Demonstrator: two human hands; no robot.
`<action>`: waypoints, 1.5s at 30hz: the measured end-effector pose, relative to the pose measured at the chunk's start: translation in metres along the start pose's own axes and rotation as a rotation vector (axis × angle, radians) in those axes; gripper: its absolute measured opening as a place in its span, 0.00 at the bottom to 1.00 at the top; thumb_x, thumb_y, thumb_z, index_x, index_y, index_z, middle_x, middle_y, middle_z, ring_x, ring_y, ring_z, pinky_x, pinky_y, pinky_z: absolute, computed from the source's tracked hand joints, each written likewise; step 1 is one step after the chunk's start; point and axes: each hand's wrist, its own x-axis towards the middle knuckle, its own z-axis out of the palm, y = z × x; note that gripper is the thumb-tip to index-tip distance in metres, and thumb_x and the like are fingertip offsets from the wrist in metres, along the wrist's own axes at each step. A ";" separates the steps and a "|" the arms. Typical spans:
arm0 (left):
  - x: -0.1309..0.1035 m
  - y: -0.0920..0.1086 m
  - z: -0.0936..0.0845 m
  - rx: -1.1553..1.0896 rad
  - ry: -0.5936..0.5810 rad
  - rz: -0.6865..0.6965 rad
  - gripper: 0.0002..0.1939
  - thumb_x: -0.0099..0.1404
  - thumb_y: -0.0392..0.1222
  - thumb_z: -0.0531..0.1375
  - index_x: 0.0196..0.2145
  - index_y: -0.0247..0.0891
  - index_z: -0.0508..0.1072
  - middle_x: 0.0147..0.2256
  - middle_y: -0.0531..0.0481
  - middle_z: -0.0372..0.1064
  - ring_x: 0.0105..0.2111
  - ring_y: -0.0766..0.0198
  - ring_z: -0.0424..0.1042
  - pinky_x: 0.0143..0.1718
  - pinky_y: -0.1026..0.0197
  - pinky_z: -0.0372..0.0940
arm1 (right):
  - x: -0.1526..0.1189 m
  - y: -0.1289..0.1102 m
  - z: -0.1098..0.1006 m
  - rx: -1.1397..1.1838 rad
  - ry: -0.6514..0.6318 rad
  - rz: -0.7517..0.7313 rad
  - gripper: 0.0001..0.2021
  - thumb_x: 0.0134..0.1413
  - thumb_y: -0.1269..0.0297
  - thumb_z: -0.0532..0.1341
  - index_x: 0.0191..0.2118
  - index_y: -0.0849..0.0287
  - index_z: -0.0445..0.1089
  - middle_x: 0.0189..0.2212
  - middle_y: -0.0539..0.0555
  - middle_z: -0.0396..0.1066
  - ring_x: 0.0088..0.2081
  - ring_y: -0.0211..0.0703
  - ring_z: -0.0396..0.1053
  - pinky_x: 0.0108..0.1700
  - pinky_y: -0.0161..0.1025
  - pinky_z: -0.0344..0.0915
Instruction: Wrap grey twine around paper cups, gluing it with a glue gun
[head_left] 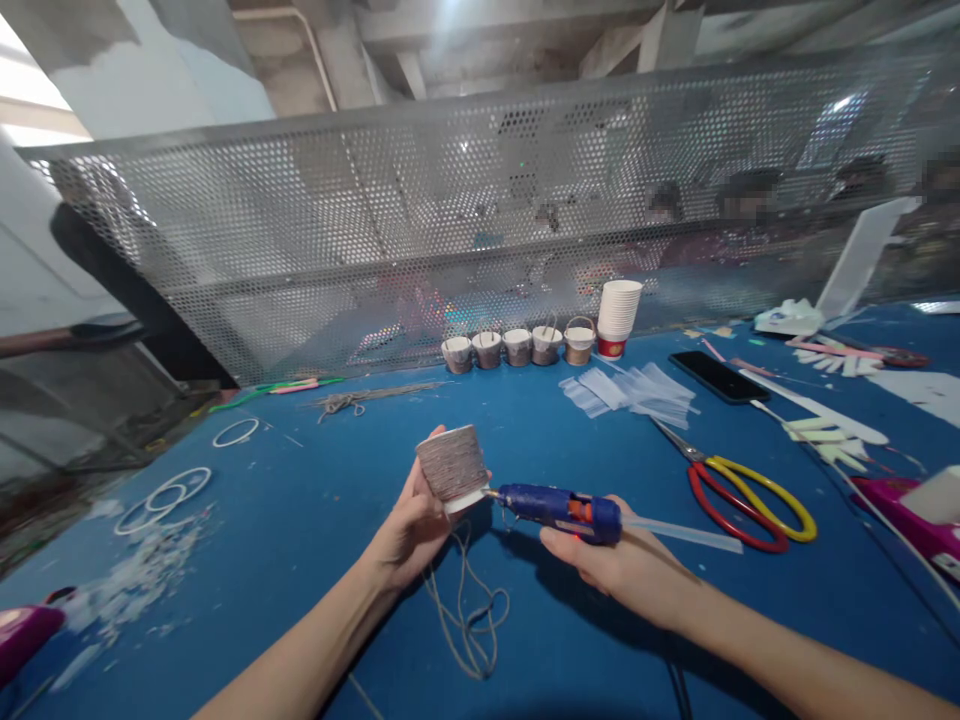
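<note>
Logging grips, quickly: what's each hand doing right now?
Left hand: closed, holding a white cup wrapped in grey-brown cord.
Right hand: closed, holding a blue plastic glue gun.

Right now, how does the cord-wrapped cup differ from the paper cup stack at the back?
The cord-wrapped cup is mostly covered in grey-brown cord, while the paper cup stack shows bare white rims above a red-sided bottom cup.
The wrapped cup is single; the stack holds many, nested.
The wrapped cup is tilted in the left hand; the stack stands on the blue table.
Both show white surfaces.
</note>
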 end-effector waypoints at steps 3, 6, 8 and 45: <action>0.001 0.003 -0.002 -0.018 -0.013 -0.008 0.46 0.43 0.29 0.60 0.62 0.44 0.56 0.46 0.45 0.75 0.44 0.51 0.75 0.51 0.48 0.64 | 0.005 0.001 -0.007 -0.032 -0.006 0.053 0.19 0.48 0.50 0.59 0.18 0.56 0.55 0.11 0.43 0.52 0.14 0.32 0.51 0.19 0.33 0.49; 0.002 0.006 -0.003 0.000 -0.006 -0.008 0.45 0.42 0.28 0.59 0.60 0.42 0.59 0.45 0.45 0.76 0.44 0.50 0.75 0.51 0.47 0.64 | 0.012 0.004 -0.014 -0.096 0.050 0.066 0.19 0.50 0.48 0.57 0.18 0.56 0.60 0.12 0.45 0.57 0.15 0.34 0.55 0.20 0.34 0.52; 0.002 0.008 -0.003 0.020 0.014 0.012 0.43 0.43 0.29 0.60 0.59 0.43 0.61 0.45 0.45 0.75 0.44 0.49 0.74 0.52 0.47 0.64 | 0.019 0.010 -0.016 -0.189 0.125 0.002 0.18 0.51 0.49 0.56 0.20 0.57 0.64 0.15 0.49 0.63 0.19 0.38 0.60 0.23 0.35 0.56; -0.031 -0.010 0.043 0.521 0.112 0.254 0.38 0.45 0.31 0.68 0.51 0.49 0.58 0.50 0.47 0.62 0.52 0.54 0.65 0.56 0.51 0.58 | -0.013 -0.010 0.074 1.082 0.073 0.140 0.18 0.35 0.64 0.71 0.34 0.59 0.66 0.22 0.43 0.65 0.20 0.30 0.62 0.28 0.34 0.66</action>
